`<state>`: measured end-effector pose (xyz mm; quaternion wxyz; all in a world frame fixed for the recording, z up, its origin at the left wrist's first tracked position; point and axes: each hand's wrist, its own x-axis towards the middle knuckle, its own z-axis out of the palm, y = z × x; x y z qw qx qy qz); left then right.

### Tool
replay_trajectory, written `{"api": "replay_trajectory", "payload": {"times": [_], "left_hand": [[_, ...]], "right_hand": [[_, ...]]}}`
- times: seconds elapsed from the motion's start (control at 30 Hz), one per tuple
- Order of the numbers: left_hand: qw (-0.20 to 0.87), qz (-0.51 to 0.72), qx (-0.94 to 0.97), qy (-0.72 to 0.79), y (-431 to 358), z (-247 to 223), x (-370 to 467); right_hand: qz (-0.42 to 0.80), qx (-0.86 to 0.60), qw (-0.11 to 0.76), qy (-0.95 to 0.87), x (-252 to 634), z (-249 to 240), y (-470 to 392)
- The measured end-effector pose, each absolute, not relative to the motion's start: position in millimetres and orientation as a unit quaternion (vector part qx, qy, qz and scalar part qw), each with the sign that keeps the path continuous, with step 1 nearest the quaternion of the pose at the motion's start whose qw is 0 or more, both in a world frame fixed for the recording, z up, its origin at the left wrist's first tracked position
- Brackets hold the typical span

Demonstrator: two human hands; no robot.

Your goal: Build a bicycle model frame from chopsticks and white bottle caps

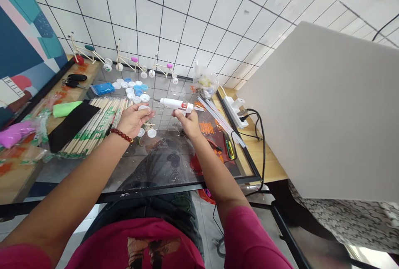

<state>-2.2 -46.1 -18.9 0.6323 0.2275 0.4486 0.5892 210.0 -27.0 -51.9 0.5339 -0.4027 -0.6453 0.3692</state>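
Observation:
My right hand [188,122] is closed around the handle of a white hot glue gun [172,103], whose nozzle points left toward my other hand. Between the thumb and fingers of my left hand [134,120] is a white bottle cap [144,107]. Just below the hands, two caps joined to a short stick lie on the glass, one of them a white cap [151,133]. Beyond my left hand spreads a group of white and blue bottle caps [130,90]. Bundled wrapped chopsticks [93,129] lie to the left of that hand.
Three stick-and-cap tricycle models [127,60] stand along the tiled wall. Clear glue sticks [218,117], a power strip [234,109] with a black cable, and a green-yellow utility knife [230,149] are at right. Black sheet [73,125] and clay packets [104,88] lie at left.

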Motion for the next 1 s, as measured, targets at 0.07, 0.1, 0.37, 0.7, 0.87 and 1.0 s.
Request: {"api": "replay_trajectory", "payload": {"times": [0.07,0.1,0.37,0.7,0.87,1.0], "left_hand": [[0.645,0.579,0.229,0.442,-46.0,-19.6,-3.9],[0.653,0.576,0.228,0.437,-45.5,-20.1,-4.8],[0.596,0.649,0.245,0.404,-39.7,-26.4,-5.9],[0.483,0.708,0.296,0.422,-35.8,-33.1,-1.5],[0.476,0.702,0.31,0.429,-37.5,-32.3,0.2],[0.478,0.702,0.312,0.426,-38.2,-32.5,1.2]], "right_hand": [[0.367,-0.401,0.535,-0.646,210.4,-51.4,-27.0],[0.366,-0.4,0.536,-0.647,210.7,-51.1,-27.0],[0.356,-0.411,0.537,-0.645,210.2,-50.7,-27.5],[0.341,-0.398,0.527,-0.669,209.0,-45.2,-32.3],[0.33,-0.403,0.525,-0.673,210.3,-45.8,-31.0],[0.332,-0.399,0.524,-0.675,211.3,-46.9,-29.5]]}}
